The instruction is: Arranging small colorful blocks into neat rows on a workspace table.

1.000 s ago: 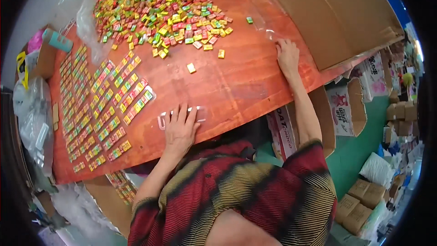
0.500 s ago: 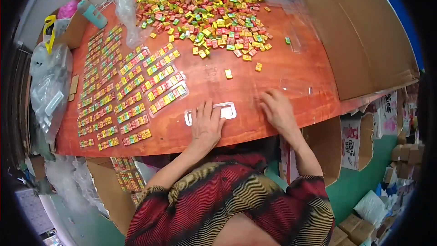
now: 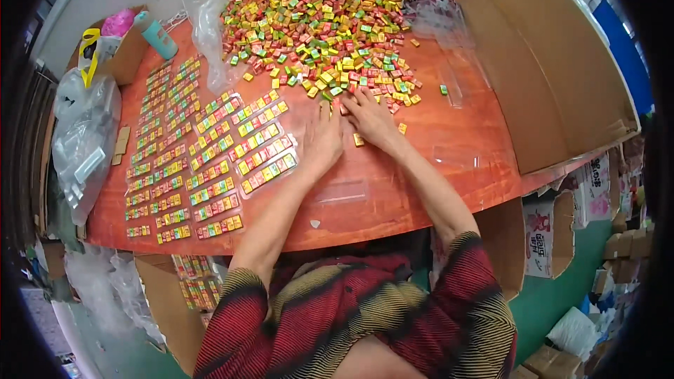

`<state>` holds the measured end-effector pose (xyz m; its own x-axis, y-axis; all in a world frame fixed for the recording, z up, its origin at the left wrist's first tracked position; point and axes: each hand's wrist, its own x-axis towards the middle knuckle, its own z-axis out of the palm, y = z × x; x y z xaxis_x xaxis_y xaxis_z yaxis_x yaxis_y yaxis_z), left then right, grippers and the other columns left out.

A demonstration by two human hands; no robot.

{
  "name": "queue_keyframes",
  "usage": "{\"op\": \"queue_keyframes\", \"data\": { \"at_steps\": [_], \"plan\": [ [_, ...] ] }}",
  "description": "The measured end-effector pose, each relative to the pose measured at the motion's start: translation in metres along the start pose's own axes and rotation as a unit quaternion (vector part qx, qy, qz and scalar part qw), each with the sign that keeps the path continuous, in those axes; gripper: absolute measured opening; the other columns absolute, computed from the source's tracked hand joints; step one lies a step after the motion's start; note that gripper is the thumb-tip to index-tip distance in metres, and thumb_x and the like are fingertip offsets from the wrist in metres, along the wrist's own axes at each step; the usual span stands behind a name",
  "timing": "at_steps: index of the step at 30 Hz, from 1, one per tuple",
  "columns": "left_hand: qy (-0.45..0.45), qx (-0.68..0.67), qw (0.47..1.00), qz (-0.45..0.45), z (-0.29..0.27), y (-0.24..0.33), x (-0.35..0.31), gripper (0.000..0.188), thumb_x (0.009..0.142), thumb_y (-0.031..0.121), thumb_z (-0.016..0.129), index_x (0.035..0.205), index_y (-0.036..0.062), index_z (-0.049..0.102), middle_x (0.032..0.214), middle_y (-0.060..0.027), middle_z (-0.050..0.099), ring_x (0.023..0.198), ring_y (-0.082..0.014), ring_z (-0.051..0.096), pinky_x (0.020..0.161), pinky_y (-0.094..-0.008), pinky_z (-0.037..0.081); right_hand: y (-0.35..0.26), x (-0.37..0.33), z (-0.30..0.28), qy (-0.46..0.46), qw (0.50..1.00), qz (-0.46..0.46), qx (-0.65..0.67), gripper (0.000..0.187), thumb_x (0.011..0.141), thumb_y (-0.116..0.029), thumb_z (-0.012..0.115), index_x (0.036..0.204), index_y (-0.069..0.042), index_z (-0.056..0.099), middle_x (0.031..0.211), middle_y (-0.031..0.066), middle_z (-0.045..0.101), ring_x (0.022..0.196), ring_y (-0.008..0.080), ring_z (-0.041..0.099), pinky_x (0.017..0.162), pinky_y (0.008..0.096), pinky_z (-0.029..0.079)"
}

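red, yellow and green, the small boxes (image 3: pixel 316 28) lie heaped at the far middle of the counter (image 3: pixel 393 214), spilling loosely toward me. my left hand (image 3: pixel 324 144) reaches to the near edge of that heap, its fingers stretched forward among the closest pieces. my right hand (image 3: pixel 373 125) comes in just beside it, fingers bent and a little spread; a red piece shows between the two hands, but i cannot tell whether either set of fingers has closed on anything. one yellow box (image 3: pixel 359 140) sits just under my right hand, another lies a little to its right, and a lone green box (image 3: pixel 444 90) is farther right.

nearer me on the counter are a clear tray (image 3: pixel 342 191) and a white scrap (image 3: pixel 315 224). to my left, filled trays (image 3: pixel 214 189) lie in slanting columns, with a clear plastic bag (image 3: pixel 207 31) between them and the heap. beyond stands a turquoise bottle (image 3: pixel 160 41) by a cardboard box. a big brown carton (image 3: pixel 554 77) fills the right side, above green floor (image 3: pixel 537 298).
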<state>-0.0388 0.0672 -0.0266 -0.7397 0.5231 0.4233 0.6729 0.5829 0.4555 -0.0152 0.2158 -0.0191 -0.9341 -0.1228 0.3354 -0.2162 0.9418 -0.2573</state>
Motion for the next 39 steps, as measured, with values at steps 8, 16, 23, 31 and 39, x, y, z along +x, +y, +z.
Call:
{"op": "queue_keyframes", "data": {
  "at_steps": [8,16,23,31,39],
  "plan": [
    [-0.053,0.021,0.998,0.02,-0.022,0.019,-0.028,0.022,0.077,0.009,0.051,0.095,-0.0021,0.056,0.119,-0.0221,0.044,0.112,-0.0389,0.042,0.082,-0.0491,0.038,-0.012,0.007,-0.032,-0.005,0.997,0.052,0.049,0.018,0.079,-0.016,0.057,0.095,-0.009,0.061,0.088,0.0108,0.059,0.083,0.0294,0.057,0.069,0.0399,0.046],
    [-0.006,-0.003,0.998,0.055,-0.014,0.007,-0.038,0.019,0.072,0.007,0.052,0.086,-0.0026,0.06,0.106,-0.0197,0.051,0.101,-0.0357,0.047,0.072,-0.0463,0.039,-0.043,0.041,0.027,-0.017,0.998,-0.002,0.056,0.012,0.073,-0.01,0.053,0.08,-0.001,0.055,0.081,0.017,0.058,0.078,0.035,0.058,0.065,0.0443,0.046],
    [0.005,0.059,0.992,0.109,-0.02,-0.008,-0.03,0.021,0.071,0.003,0.049,0.09,-0.0007,0.057,0.094,-0.0196,0.055,0.081,-0.0356,0.054,0.067,-0.0425,0.043,-0.043,0.027,0.008,0.094,0.958,0.034,0.269,0.014,0.074,-0.013,0.055,0.077,0.0,0.054,0.075,0.0171,0.056,0.076,0.0352,0.056,0.066,0.0418,0.045],
    [-0.063,0.035,0.991,0.109,-0.035,-0.009,-0.03,0.027,0.081,0.0,0.048,0.107,0.0004,0.054,0.118,-0.0161,0.05,0.109,-0.0331,0.049,0.093,-0.0388,0.039,-0.049,-0.144,-0.092,0.223,0.927,0.18,0.241,0.012,0.077,-0.002,0.058,0.087,-0.002,0.053,0.075,0.0116,0.054,0.073,0.0241,0.057,0.063,0.0311,0.045],
    [-0.094,0.014,0.995,0.04,-0.023,-0.003,-0.019,0.032,0.084,0.002,0.045,0.115,0.0013,0.052,0.122,-0.0197,0.049,0.114,-0.0346,0.046,0.096,-0.0396,0.037,0.002,-0.292,-0.179,0.11,0.776,0.545,-0.297,0.032,0.082,-0.007,0.05,0.113,-0.001,0.052,0.117,0.0191,0.049,0.109,0.0335,0.048,0.093,0.0379,0.039]
  ]
}}
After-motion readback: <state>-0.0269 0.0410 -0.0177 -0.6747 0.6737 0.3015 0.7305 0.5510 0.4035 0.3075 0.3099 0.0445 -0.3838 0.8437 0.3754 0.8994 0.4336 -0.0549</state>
